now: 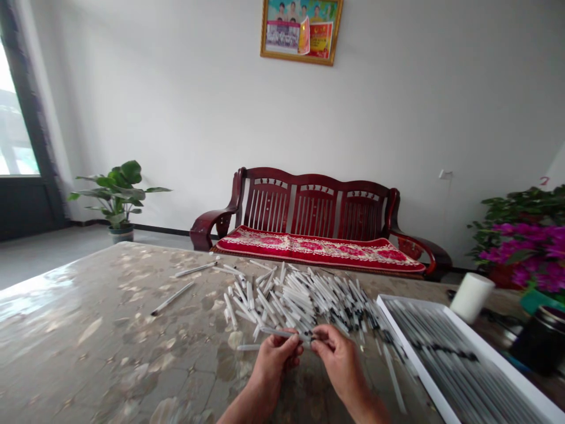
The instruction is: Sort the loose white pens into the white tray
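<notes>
Close in front of me, my left hand (pixel 274 360) pinches a whitish pen (pixel 280 333) between thumb and fingers, its pale end pointing left. My right hand (pixel 339 355) is closed at the pen's dark right end, thumb and forefinger pressed together; whether a separate small part sits there is hard to make out. Just beyond both hands spreads a heap of white pens (pixel 298 294), many with dark ends. To the right, a shallow white box (pixel 414 370) holds long rows of greyish pens (pixel 479 377) with black parts across the middle.
A loose pen (pixel 172 298) lies left on the patterned tabletop (pixel 110 353). A white roll (pixel 472 298) and a dark container (pixel 536 341) stand beyond the box, near purple flowers (pixel 529 250). A red-cushioned wooden bench (pixel 315 206) is behind the table.
</notes>
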Motion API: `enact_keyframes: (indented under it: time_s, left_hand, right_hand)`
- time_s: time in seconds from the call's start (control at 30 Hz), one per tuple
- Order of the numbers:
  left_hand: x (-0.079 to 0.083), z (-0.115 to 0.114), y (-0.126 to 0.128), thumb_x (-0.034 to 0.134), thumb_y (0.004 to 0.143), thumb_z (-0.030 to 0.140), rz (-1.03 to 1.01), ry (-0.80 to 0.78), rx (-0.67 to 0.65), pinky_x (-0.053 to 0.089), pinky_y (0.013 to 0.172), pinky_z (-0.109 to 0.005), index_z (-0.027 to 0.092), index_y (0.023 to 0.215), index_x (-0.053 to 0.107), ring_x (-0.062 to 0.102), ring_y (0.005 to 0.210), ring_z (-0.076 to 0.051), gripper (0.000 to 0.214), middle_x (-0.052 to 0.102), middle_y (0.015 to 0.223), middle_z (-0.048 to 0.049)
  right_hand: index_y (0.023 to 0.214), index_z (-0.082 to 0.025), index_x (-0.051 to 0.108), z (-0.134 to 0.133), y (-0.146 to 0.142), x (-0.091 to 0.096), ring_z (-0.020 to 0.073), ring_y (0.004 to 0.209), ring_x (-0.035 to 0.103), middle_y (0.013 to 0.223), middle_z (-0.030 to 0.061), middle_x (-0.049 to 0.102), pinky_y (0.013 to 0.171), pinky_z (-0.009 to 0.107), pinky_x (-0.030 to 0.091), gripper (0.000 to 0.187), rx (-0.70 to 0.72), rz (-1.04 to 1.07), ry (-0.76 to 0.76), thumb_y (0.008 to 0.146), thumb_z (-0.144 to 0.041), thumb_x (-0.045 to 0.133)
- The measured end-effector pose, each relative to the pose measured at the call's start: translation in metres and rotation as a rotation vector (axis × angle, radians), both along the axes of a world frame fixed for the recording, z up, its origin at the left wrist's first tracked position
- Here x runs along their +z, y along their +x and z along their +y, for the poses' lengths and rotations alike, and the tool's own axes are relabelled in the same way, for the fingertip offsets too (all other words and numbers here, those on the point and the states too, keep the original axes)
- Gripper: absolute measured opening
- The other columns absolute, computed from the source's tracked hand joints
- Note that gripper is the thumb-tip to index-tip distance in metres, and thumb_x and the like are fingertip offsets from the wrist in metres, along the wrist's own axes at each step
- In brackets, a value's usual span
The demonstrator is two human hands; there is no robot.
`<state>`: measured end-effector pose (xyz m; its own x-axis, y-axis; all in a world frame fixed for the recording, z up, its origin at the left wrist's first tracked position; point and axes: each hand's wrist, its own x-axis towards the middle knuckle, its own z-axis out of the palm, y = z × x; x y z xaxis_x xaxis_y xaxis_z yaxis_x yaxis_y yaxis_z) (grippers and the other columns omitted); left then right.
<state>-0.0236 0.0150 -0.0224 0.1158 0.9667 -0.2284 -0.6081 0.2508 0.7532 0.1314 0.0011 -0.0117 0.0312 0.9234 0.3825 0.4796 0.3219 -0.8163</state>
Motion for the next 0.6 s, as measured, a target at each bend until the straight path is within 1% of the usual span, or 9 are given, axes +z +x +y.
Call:
enact_keyframes:
  time_s: [0.1, 0.2, 0.27, 0.33, 0.4, 0.5, 0.57, 0.6]
  left_hand:
    - [0.001, -0.002, 0.001, 0.093, 0.048, 0.034, 0.013, 0.008, 0.011, 0.043, 0.047, -0.018, 0.014, 0.073, 0.069, 0.06, 0.053, -0.011, 0.04, 0.066, 0.058, 0.0006]
    - [0.002, -0.005, 0.003, 0.094, 0.044, 0.037, 0.018, 0.005, 0.025, 0.044, 0.048, -0.018, 0.014, 0.071, 0.069, 0.06, 0.053, -0.011, 0.043, 0.067, 0.058, 0.0003]
    - [0.002, -0.007, 0.004, 0.094, 0.041, 0.039, 0.021, 0.012, 0.029, 0.044, 0.047, -0.018, 0.014, 0.069, 0.069, 0.06, 0.053, -0.01, 0.046, 0.067, 0.057, 0.0003]
    - [0.003, -0.008, 0.005, 0.095, 0.039, 0.041, 0.028, 0.023, 0.031, 0.043, 0.046, -0.018, 0.014, 0.068, 0.069, 0.059, 0.052, -0.01, 0.047, 0.067, 0.056, 0.0004]
    - [0.005, -0.009, 0.005, 0.095, 0.038, 0.042, 0.036, 0.028, 0.033, 0.043, 0.046, -0.018, 0.014, 0.067, 0.069, 0.059, 0.051, -0.01, 0.048, 0.066, 0.054, 0.0006]
    - [0.007, -0.009, 0.005, 0.095, 0.036, 0.042, 0.036, 0.007, 0.049, 0.043, 0.046, -0.019, 0.015, 0.067, 0.069, 0.06, 0.052, -0.011, 0.049, 0.067, 0.055, 0.0006]
    - [0.006, -0.009, 0.005, 0.095, 0.035, 0.042, 0.04, 0.0, 0.042, 0.043, 0.046, -0.019, 0.015, 0.067, 0.069, 0.059, 0.05, -0.01, 0.05, 0.067, 0.054, 0.0005]
    - [0.005, -0.009, 0.006, 0.095, 0.035, 0.043, 0.048, 0.004, 0.031, 0.042, 0.045, -0.019, 0.014, 0.066, 0.069, 0.058, 0.049, -0.01, 0.05, 0.066, 0.054, 0.0003]
  right_hand:
    - [0.089, -0.022, 0.067, -0.002, 0.001, 0.001, 0.0192, 0.069, 0.067, 0.078, 0.005, 0.072, 0.062, 0.025, 0.052, 0.033, 0.023, -0.035, -0.028, 0.09, -0.052, 0.053]
    - [0.081, -0.022, 0.062, -0.004, 0.0, 0.001, 0.0183, 0.067, 0.064, 0.073, 0.0052, 0.069, 0.061, 0.025, 0.047, 0.038, -0.023, -0.176, 0.046, 0.094, -0.054, 0.045]
    - [0.075, -0.023, 0.059, -0.005, -0.002, -0.001, 0.0176, 0.063, 0.062, 0.069, 0.0055, 0.068, 0.058, 0.025, 0.043, 0.046, -0.07, -0.251, 0.076, 0.096, -0.057, 0.036]
    - [0.07, -0.023, 0.056, -0.006, -0.004, -0.001, 0.0167, 0.057, 0.059, 0.063, 0.0051, 0.065, 0.055, 0.026, 0.04, 0.054, -0.099, -0.292, 0.065, 0.097, -0.059, 0.026]
    - [0.069, -0.024, 0.056, -0.008, -0.005, 0.0, 0.0165, 0.054, 0.059, 0.06, 0.0042, 0.063, 0.052, 0.026, 0.037, 0.058, -0.089, -0.293, 0.028, 0.098, -0.06, 0.022]
    - [0.077, -0.024, 0.059, -0.012, -0.005, 0.004, 0.0164, 0.06, 0.062, 0.065, 0.0033, 0.066, 0.054, 0.024, 0.039, 0.053, -0.033, -0.256, -0.006, 0.099, -0.057, 0.024]
    - [0.083, -0.023, 0.06, -0.013, -0.003, 0.005, 0.0163, 0.066, 0.064, 0.072, 0.0032, 0.068, 0.059, 0.023, 0.042, 0.046, -0.011, -0.242, 0.02, 0.098, -0.055, 0.031]
    - [0.083, -0.023, 0.059, -0.012, -0.002, 0.005, 0.0162, 0.067, 0.063, 0.073, 0.003, 0.068, 0.059, 0.023, 0.042, 0.044, -0.011, -0.244, 0.034, 0.098, -0.055, 0.033]
